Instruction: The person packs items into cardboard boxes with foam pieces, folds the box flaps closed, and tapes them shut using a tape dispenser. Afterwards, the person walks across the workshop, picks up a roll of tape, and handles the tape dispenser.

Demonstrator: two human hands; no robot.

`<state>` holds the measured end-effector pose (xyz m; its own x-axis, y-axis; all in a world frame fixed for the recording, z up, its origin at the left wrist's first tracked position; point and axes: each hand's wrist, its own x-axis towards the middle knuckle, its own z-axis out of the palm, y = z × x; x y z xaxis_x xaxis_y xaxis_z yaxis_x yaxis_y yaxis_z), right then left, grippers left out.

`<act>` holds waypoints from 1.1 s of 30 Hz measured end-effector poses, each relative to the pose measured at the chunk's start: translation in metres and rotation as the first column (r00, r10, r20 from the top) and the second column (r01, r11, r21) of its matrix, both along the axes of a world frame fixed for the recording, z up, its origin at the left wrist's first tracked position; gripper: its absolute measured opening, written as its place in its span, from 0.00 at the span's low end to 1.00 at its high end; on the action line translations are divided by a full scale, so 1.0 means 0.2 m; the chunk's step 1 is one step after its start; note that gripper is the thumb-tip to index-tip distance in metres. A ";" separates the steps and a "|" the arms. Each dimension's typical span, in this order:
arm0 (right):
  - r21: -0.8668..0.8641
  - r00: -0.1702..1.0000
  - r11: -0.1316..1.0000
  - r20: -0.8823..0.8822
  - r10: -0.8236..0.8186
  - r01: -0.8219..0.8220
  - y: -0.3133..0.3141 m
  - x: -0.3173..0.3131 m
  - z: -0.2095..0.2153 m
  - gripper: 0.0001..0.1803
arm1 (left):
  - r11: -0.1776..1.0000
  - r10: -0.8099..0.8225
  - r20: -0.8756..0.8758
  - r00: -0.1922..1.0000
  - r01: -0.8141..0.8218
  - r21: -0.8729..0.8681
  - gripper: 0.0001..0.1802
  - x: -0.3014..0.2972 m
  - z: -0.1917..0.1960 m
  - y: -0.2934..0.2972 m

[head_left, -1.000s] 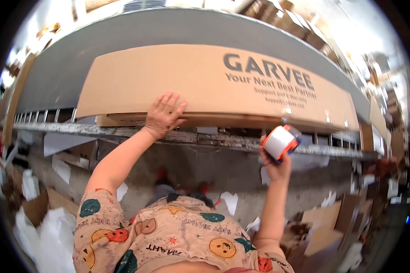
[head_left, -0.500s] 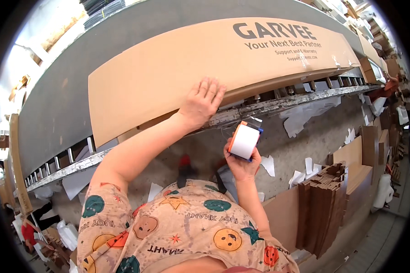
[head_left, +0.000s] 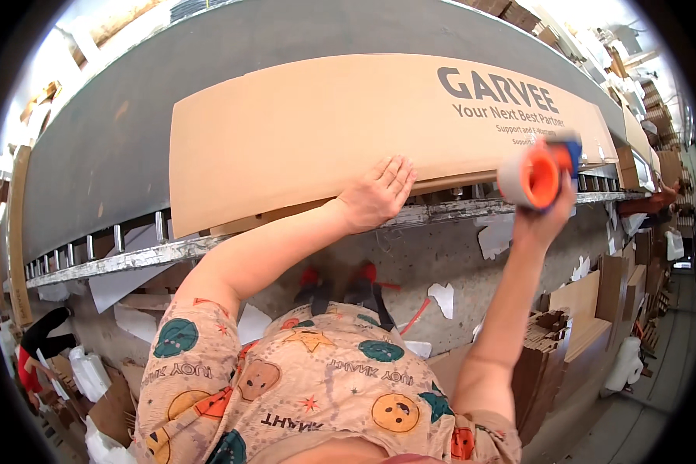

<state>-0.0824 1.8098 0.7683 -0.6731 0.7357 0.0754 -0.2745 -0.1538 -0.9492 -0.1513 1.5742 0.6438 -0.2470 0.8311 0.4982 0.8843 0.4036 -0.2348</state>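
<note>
Head view: a long brown cardboard box [head_left: 309,131] lies on a grey conveyor [head_left: 100,170], its long side running beside the near edge and its left end well short of the conveyor's left end. Dark printing covers the right part of the top panel, and below the panel's near edge a lower layer of cardboard shows.

The left hand [head_left: 375,199] rests on the box's near edge, around the middle of its length; its fingers are extended, lying almost side by side, and hold nothing. The right hand [head_left: 547,220] is curled around a tape dispenser [head_left: 568,151] with a blue frame, an orange core and a pale roll. The dispenser is blurred and overlaps the near edge of the box toward its right end; whether it touches the cardboard, I cannot tell.

Metal rollers [head_left: 161,226] show between the box and the worn rail [head_left: 131,261] that forms the conveyor's near edge. Below that edge, white scraps [head_left: 441,300] lie on the concrete floor [head_left: 410,267], near the person's red-and-dark shoes [head_left: 366,272]. Right of the person, near the right forearm, stands a stack of folded brown cardboard [head_left: 540,367].
</note>
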 end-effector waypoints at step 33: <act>0.197 0.200 -0.035 0.970 -0.134 -0.980 -0.50 -0.20 -0.50 0.29 | 0.996 0.091 0.407 0.909 -0.079 -0.046 0.40 -0.21 0.02 0.13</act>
